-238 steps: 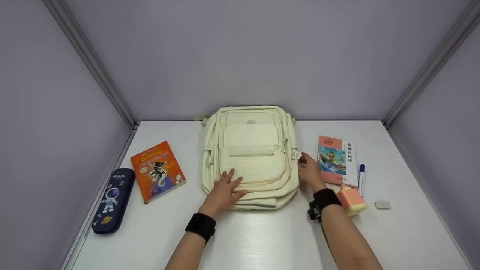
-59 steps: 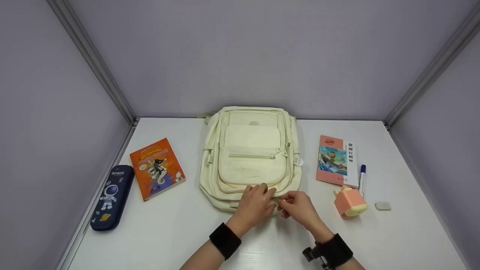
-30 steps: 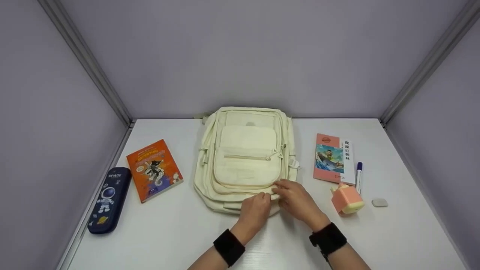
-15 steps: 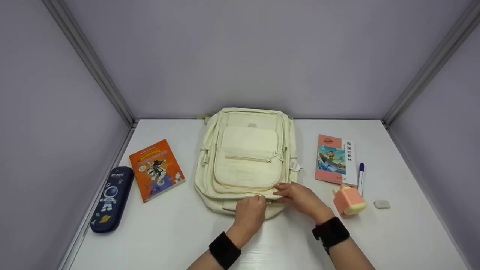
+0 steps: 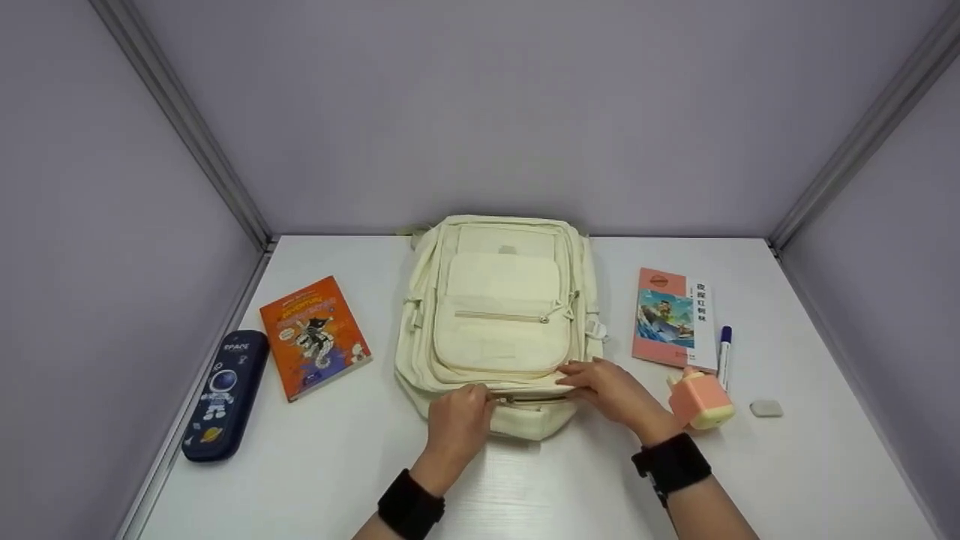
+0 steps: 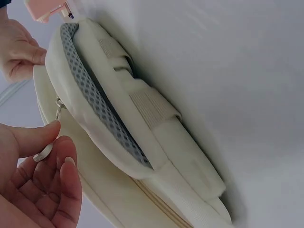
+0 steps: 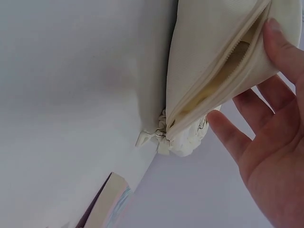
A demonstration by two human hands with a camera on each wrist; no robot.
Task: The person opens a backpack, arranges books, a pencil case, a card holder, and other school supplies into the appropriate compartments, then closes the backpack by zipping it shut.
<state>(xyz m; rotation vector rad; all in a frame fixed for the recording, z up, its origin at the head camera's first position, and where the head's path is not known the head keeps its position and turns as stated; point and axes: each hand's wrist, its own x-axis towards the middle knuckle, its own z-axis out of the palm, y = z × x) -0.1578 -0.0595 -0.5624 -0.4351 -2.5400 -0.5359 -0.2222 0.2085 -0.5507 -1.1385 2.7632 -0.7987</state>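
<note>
A cream backpack [image 5: 504, 346] lies on the white table, its zipped front pocket facing up. At its near end, my left hand [image 5: 457, 424] pinches a metal zipper pull [image 6: 43, 153] between thumb and curled fingers. My right hand [image 5: 619, 394] holds the fabric lip at the near right corner, thumb on one side and fingers on the other. Between the two hands the main zip is parted, and the right wrist view shows the gap [image 7: 229, 66] with its pale lining. A grey mesh back panel [image 6: 90, 90] shows in the left wrist view.
An orange book [image 5: 315, 337] and a navy space pencil case [image 5: 225, 397] lie on the left. To the right are a pink-edged book [image 5: 667, 319], a blue-capped marker [image 5: 724, 356], a pink and yellow pencil sharpener [image 5: 699, 401] and a grey eraser [image 5: 766, 409].
My left hand has moved left along the near edge with the zipper pull, and the zip has parted behind it. My right hand, earlier at the bag's side tag, now holds the corner.
</note>
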